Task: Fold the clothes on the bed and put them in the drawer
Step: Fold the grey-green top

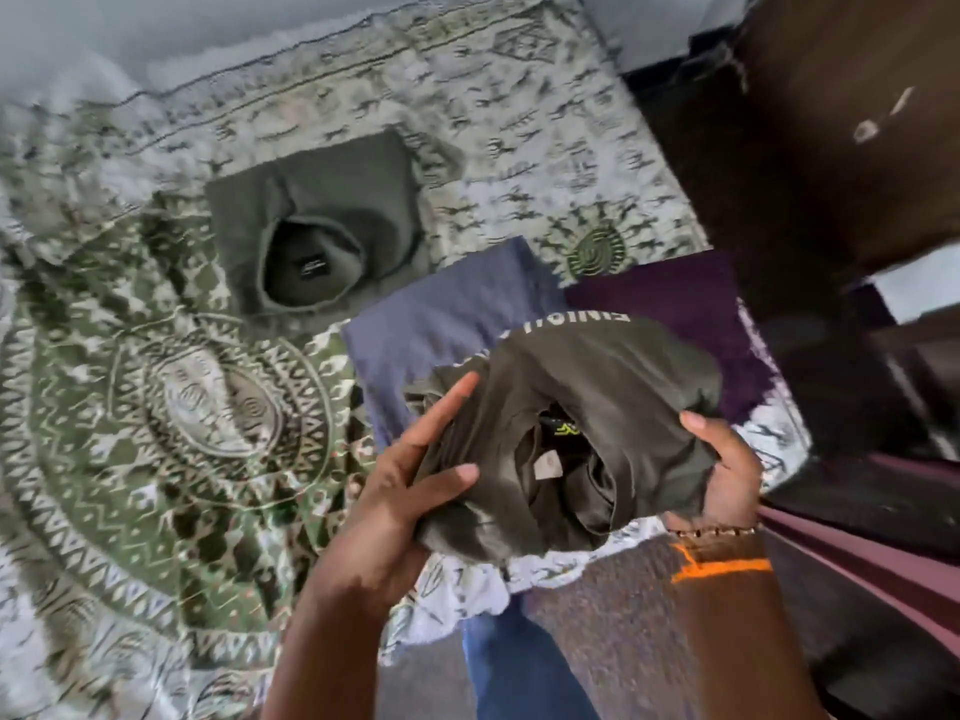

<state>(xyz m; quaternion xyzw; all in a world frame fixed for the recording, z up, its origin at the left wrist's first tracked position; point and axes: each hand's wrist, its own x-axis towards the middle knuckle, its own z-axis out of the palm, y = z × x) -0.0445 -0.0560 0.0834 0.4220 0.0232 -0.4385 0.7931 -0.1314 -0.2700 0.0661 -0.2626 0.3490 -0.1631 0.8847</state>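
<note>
Bed (156, 407) with green and white patterned sheet on left, pale wall (156, 23) far behind, dark wooden furniture (810, 148) on right, speckled floor (613, 641) near.

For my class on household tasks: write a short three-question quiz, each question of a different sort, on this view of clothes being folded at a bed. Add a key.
1. True or false: the olive shirt lies flat on the bedspread, untouched.
2. Multiple choice: which garment lies farthest from the person? A) grey-green hoodie B) blue garment C) purple garment
3. Fill in: the wrist by the right hand wears a beaded ____.

Key:
1. False: the left hand and right hand hold it up, bunched, above the bed's edge.
2. A
3. bracelet
</note>
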